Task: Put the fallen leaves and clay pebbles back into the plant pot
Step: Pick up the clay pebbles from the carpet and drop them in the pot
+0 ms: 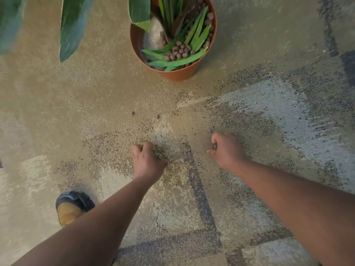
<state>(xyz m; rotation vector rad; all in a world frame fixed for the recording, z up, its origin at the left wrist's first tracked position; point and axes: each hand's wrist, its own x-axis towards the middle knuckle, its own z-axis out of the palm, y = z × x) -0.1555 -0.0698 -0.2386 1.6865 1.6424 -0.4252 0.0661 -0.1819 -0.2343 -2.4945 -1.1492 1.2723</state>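
A terracotta plant pot [178, 73] stands on the carpet at the top centre, holding green leaves [178, 62] and brown clay pebbles [180, 50]. Three loose pebbles lie on the carpet: one [133, 113], another [158, 116], and a third [210, 130] just beyond my right hand. My left hand [148, 160] is down on the carpet with its fingers curled; what it holds is hidden. My right hand [224, 148] is closed in a fist, and a brown pebble shows between its fingers.
Large green leaves [73, 25] of another plant hang over the top left. My shoe [73, 206] rests on the carpet at the lower left. The carpet is tan with grey and dark patches.
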